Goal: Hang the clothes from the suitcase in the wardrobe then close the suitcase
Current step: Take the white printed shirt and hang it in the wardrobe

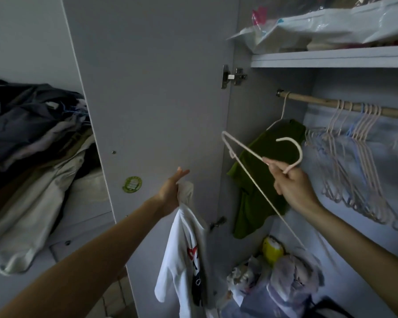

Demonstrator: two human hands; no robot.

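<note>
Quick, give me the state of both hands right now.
Left hand: holding the white t-shirt by its top, forefingers extended.
Right hand: gripping the pale hanger below its hook.

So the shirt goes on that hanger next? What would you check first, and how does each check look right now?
1. Right hand holds the loose hanger: ok.
2. Left hand grips the white shirt: ok.
3. Shirt neck opened for the hanger: not ok, it hangs bunched.
4. Free space on the rail beside the green shirt: ok.
5. Suitcase emptied: cannot tell, not in view.
</note>
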